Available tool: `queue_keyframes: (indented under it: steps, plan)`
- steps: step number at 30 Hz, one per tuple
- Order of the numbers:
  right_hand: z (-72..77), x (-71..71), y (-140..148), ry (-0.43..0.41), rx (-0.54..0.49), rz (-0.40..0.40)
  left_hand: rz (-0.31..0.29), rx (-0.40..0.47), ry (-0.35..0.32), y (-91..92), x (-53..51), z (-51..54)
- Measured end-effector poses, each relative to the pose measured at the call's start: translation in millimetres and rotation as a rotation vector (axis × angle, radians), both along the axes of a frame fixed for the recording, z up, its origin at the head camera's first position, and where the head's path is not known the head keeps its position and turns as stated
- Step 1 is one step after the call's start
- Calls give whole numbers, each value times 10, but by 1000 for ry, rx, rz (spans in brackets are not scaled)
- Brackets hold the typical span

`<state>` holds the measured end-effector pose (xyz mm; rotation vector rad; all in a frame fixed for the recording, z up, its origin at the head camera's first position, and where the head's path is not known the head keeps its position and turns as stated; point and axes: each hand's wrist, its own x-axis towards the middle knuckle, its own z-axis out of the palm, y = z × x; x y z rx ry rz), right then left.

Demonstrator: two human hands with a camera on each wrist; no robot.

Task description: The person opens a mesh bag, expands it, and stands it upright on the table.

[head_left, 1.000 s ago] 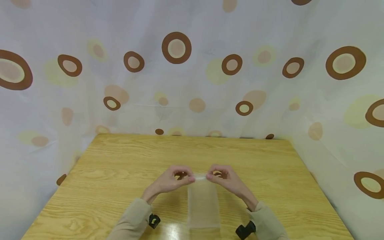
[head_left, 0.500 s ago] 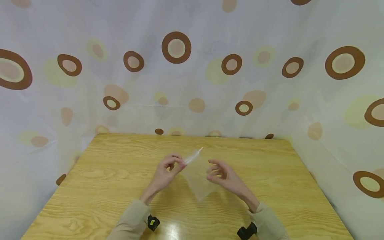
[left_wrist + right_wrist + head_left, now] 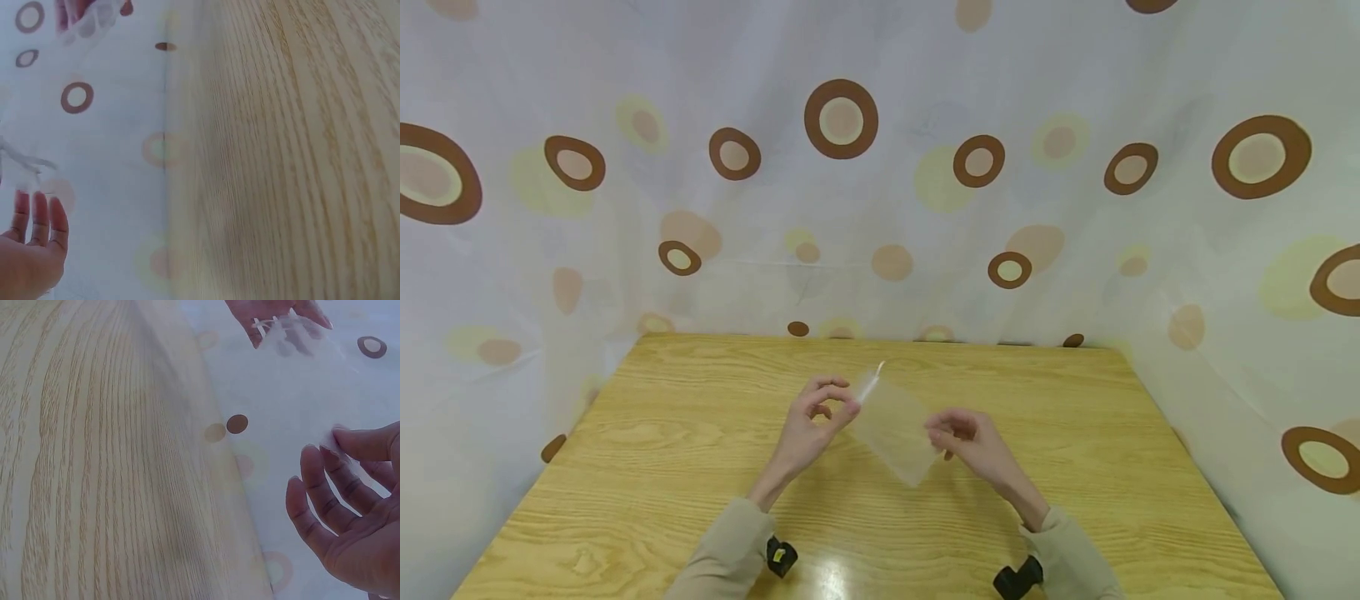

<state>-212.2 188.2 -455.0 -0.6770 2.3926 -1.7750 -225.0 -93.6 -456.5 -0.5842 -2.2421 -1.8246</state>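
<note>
A clear plastic bag (image 3: 891, 425) with a white strip along one end hangs tilted between the two hands, above the table. The left hand (image 3: 808, 425) pinches it by the strip end between thumb and forefinger. At the opposite side, the right hand (image 3: 977, 446) has its thumb and fingertips on the bag's edge. In the right wrist view the right hand (image 3: 356, 512) pinches the film between thumb and forefinger, the other fingers loosely bent. The left wrist view shows the left hand (image 3: 37, 250) low at the left, beside the bag's whitish strip (image 3: 25, 159).
A wooden table (image 3: 700, 400) lies under both hands. Behind it and at both sides hangs a pale curtain (image 3: 895, 200) with brown rings and spots. Black wrist cameras (image 3: 1017, 577) are on both wrists.
The bag, first held by both hands at its top strip, has turned so the strip slants up at the left. The right hand let go of the strip and took the bag's other edge.
</note>
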Motion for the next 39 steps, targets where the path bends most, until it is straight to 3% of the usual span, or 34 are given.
queue_keyframes:
  steps: [6, 10, 17, 23, 28, 35, 39]
  plan:
    - [14, 1, -18, 41, 11, 42, -140, 59, -146, -1, 3, 3]
    - [33, 1, -37, 20, 22, 29, -202, 66, -193, 8, 19, 0]
    - [73, 18, -46, -72, -19, -66, -180, 83, -194, 17, 27, -10]
    - [61, 6, -16, -107, 14, 1, -154, 127, -181, 7, 25, -39]
    - [56, -7, 3, -131, 60, 46, -171, 162, -201, -4, 36, -36]
    - [50, -9, -14, -86, 36, -24, -144, 21, -189, -16, 57, -39]
    - [44, -8, -30, -33, 15, -44, -200, -41, -140, -12, 60, -49]
